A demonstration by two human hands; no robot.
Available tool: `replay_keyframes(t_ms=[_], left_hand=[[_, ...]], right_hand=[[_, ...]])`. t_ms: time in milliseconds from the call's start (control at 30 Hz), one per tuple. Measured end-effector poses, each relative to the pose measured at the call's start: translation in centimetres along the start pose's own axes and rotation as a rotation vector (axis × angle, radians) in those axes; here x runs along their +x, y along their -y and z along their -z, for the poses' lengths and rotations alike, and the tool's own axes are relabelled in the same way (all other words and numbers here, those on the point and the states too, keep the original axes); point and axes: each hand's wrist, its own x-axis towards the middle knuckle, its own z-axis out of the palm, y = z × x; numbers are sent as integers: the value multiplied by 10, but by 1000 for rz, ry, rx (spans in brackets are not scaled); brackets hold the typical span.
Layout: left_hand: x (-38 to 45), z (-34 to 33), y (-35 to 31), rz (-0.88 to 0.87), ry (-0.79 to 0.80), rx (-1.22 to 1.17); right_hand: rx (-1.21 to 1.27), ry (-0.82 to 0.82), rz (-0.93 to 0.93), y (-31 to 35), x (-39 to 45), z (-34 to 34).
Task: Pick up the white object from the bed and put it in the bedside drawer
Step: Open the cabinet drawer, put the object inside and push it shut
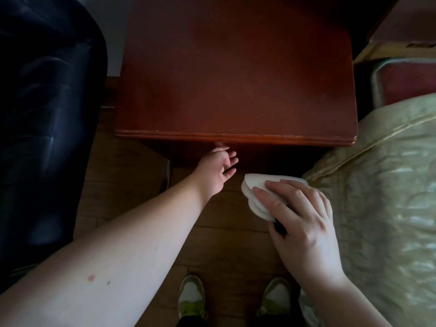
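My right hand (299,223) grips a white heart-shaped object (257,192) from above, over the wooden floor just in front of the bedside cabinet (236,79). A small dark part shows under the object near my palm. My left hand (218,169) reaches under the cabinet's front edge, palm up and fingers apart, at the drawer front, which lies in deep shadow. The drawer itself and any handle are hidden below the overhanging top. The bed (382,197) with its pale green quilt lies to the right.
A dark leather armchair (44,114) fills the left side. My two green and white shoes (192,300) stand on the wooden floor (132,175) below. A red and gold headboard or pillow (405,81) sits at the upper right.
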Motion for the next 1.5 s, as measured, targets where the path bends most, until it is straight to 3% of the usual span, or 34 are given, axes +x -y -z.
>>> replay_keyframes(t_ms=[200, 300, 433, 633, 800, 933, 1100, 1233, 1500], left_hand=[[-9, 1, 12, 56, -91, 170], [-18, 12, 34, 58, -59, 162], [-31, 18, 60, 97, -131, 162], [-54, 34, 92, 147, -65, 163], [-58, 44, 90, 138, -8, 190], [-58, 54, 84, 127, -18, 213], [-61, 65, 78, 105, -26, 193], [-62, 72, 75, 83, 18, 193], [-60, 74, 72, 84, 13, 196]], right_hand=[[16, 6, -14, 3, -4, 2], [8, 10, -25, 4, -6, 3], [-1, 4, -41, 5, -10, 1], [-36, 14, -148, 6, -13, -11], [139, 27, -324, 3, 2, -23], [322, -6, -332, 8, 25, -36], [560, 4, -762, 9, 51, -56], [459, 74, -960, -13, 70, -64], [71, 469, -993, -61, 97, -79]])
